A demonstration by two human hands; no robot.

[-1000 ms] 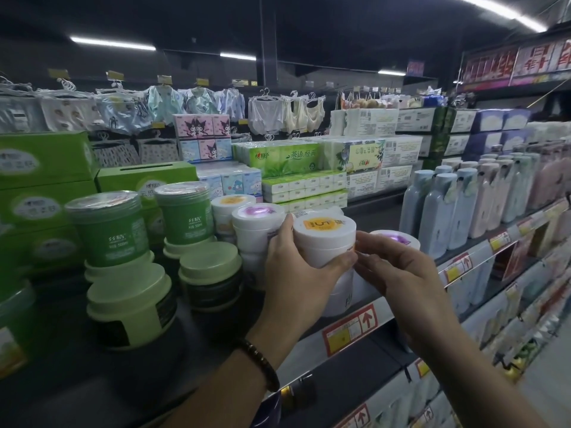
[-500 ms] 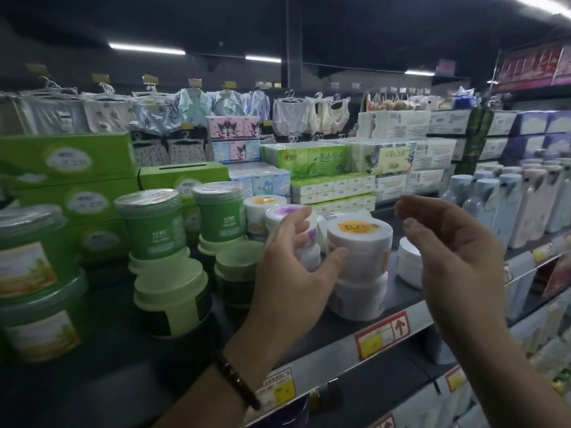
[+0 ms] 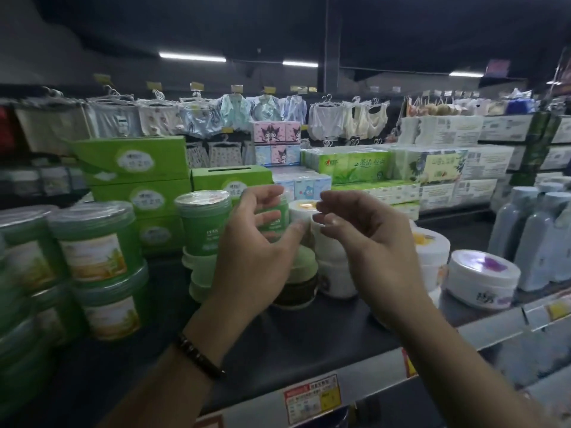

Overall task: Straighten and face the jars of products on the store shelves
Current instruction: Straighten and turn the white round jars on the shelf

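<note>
Left hand: the left hand (image 3: 256, 245) is raised in front of the jars with fingers curved around the front of a green jar (image 3: 276, 220); motion blur hides whether it grips the jar or only hovers at it.
Right hand: the right hand (image 3: 370, 248) is up just right of the left one, fingers loosely curled and holding nothing, in front of the white jars.
Wrist: a dark bracelet (image 3: 199, 356) sits on the left wrist.
Green jar: it stands upright at mid-shelf, second from the left in its row, beside a taller green jar (image 3: 204, 225) stacked on pale-lidded ones.
White jars: a white jar with an orange lid (image 3: 304, 207) shows between the two hands; a white stack (image 3: 432, 251) stands right of the right hand; a low white jar with a purple lid (image 3: 482, 279) sits nearer the shelf edge, further right.
Dark jar: a dark jar with a pale green lid (image 3: 301, 284) stands below the hands.
Left side: big green tubs (image 3: 95, 242) are stacked two high.
Right side: pale bottles (image 3: 531, 236) stand in rows.
Shelf: the dark shelf (image 3: 309, 341) carries a price tag (image 3: 312, 396) on its near edge.
</note>
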